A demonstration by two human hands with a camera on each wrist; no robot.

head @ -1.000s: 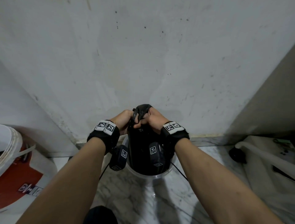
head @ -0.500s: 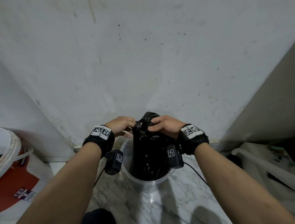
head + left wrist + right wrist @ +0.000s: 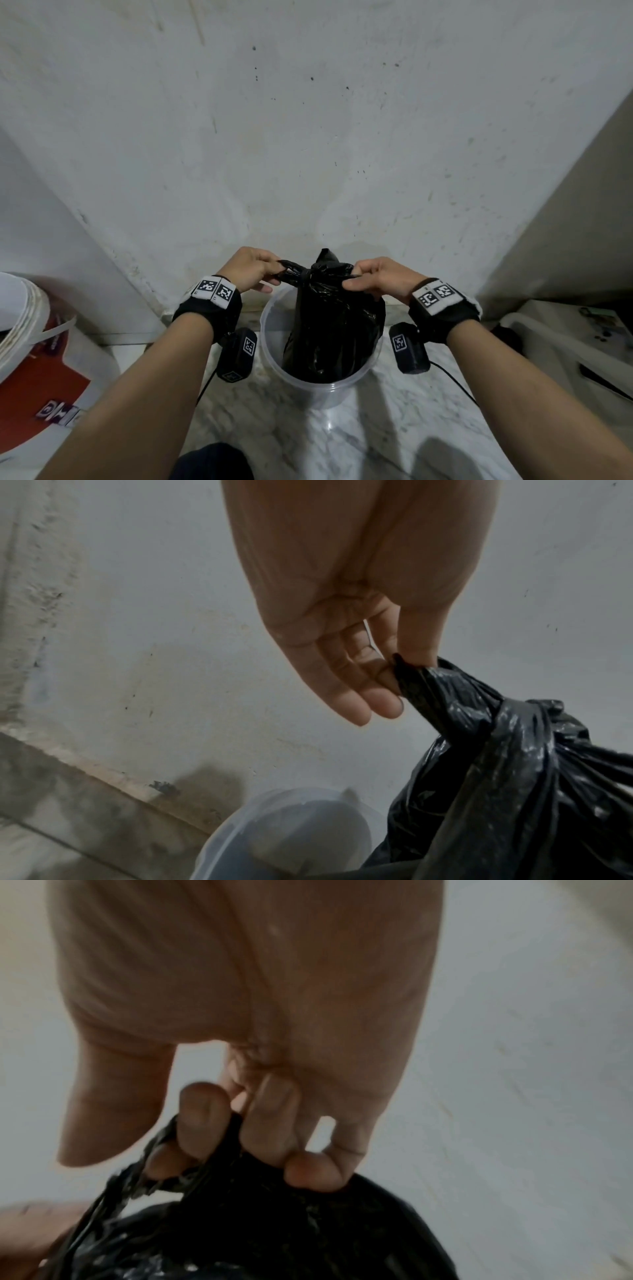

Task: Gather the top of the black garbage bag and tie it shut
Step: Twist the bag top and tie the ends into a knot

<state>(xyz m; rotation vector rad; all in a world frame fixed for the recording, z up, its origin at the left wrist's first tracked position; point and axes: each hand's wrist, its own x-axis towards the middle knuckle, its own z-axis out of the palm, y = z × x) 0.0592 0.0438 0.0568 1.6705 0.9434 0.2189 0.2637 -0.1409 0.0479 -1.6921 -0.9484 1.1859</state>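
A black garbage bag (image 3: pixel 329 329) stands upright in a translucent plastic bin (image 3: pixel 270 325) on the marble floor. Its top is bunched into a knot (image 3: pixel 310 274), with a small tip sticking up behind. My left hand (image 3: pixel 255 270) pinches a twisted tail of the bag (image 3: pixel 424 685) between thumb and forefinger, drawn out to the left. My right hand (image 3: pixel 371 277) grips the other tail (image 3: pixel 219 1153) with curled fingers, drawn out to the right. The wrist views show the plastic taut between the hands.
A stained white wall (image 3: pixel 308 137) rises just behind the bin. A white and red bucket (image 3: pixel 37 349) stands at the left. A white hose and clutter (image 3: pixel 555 339) lie at the right. Marble floor (image 3: pixel 342 438) lies in front.
The hands were close together over the bag's top; they have moved apart, left and right, each drawing a tail outward. A knot now shows between them.
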